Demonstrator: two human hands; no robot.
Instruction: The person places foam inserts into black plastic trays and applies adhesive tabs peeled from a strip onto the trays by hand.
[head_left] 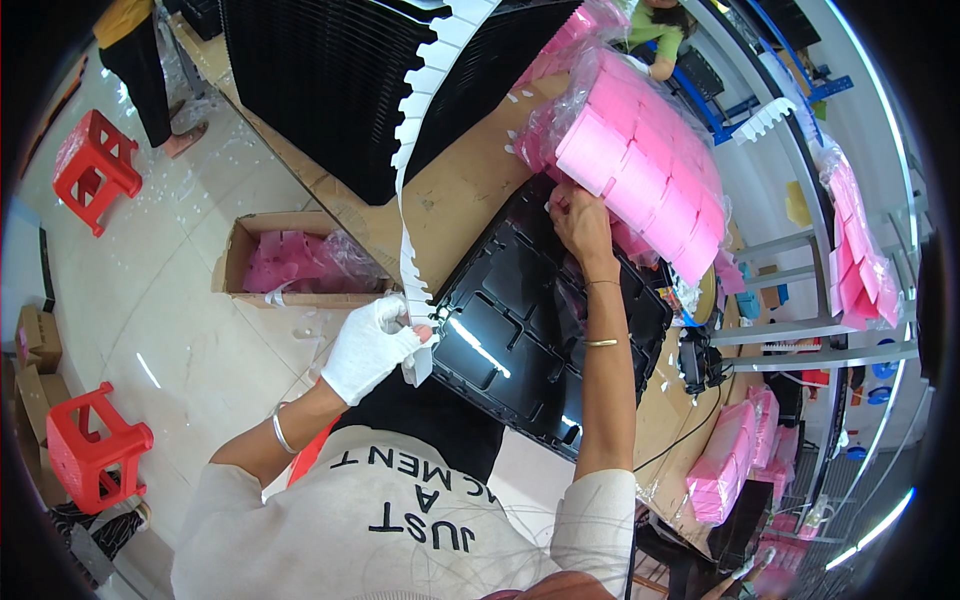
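- Currently on my head-camera feed, a worker's gloved left hand [368, 350] pinches the lower end of a toothed white strip [413, 125] between thumb and fingers, just beside the near-left edge of a glossy black tray [480, 290].
- The bare right hand [583, 228] reaches across to the tray's far side, fingers curled by the edge of a plastic-wrapped pink bundle [640, 150]; whether they pinch anything, I cannot tell at this angle.
- Between the two arms, the tray lies on the brown surface [440, 205], its molded outlines facing up. I pick out no pink piece seated in them, though glare and the right forearm hide part of the view.
- By my reading, work on this tray is at an early stage: the strip hangs in one run from the upper edge of view, most of its teeth attached, so much of it appears unused.
- Plenty looks left. A tall stack of black trays [320, 90] stands beyond, more pink packs [725, 470] lie to the right, and a cardboard box [232, 258] at left holds loose pink pieces [285, 258].
- No finished piece can be singled out from my vantage, leaving the completed count uncertain.
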